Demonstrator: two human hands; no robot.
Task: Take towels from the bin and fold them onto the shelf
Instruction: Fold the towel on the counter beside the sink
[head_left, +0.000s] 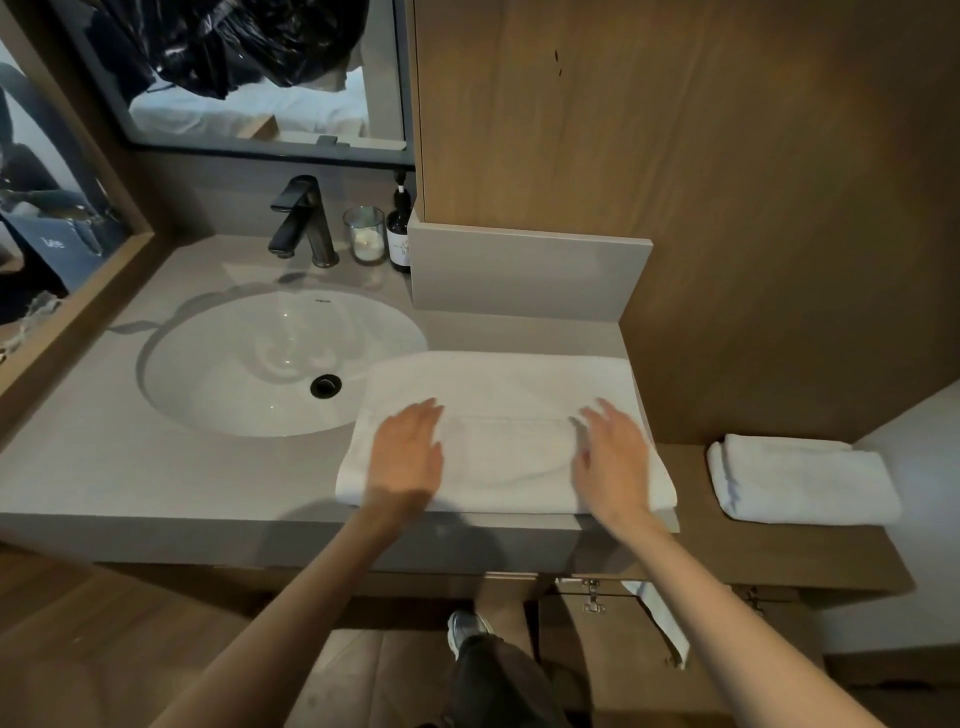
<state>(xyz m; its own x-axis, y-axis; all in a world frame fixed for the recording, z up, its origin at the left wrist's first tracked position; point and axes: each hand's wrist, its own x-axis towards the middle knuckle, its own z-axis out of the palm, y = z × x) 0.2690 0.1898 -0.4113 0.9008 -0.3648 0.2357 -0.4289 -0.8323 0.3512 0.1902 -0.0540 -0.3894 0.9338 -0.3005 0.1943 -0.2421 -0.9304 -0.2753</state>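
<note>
A bent knee in dark trousers (493, 670) and a grey shoe (465, 631) sit closest, low in the view, and two bare forearms reach from there to the bench (156, 467). Just right of the sink (280, 364) a white towel (504, 379) lies partly folded, its left end lapping over the basin's rim. The left hand (408, 457) and right hand (613, 462) lie flat on it, each grip apart, fingers straight and clamping nothing.

Further right of the sink, on the lower wooden shelf (779, 556), one folded towel (800, 478) already rests. I judge one towel done and this one mid-fold, with another fold and the carry across left to do. The bin is out of view. A strip of white cloth (660, 618) hangs below the bench edge.

Behind the sink stand a dark faucet (301, 223), a glass candle (365, 234) and a dark pump bottle (399, 228), with a mirror (260, 78) above and wood panelling to the right.
</note>
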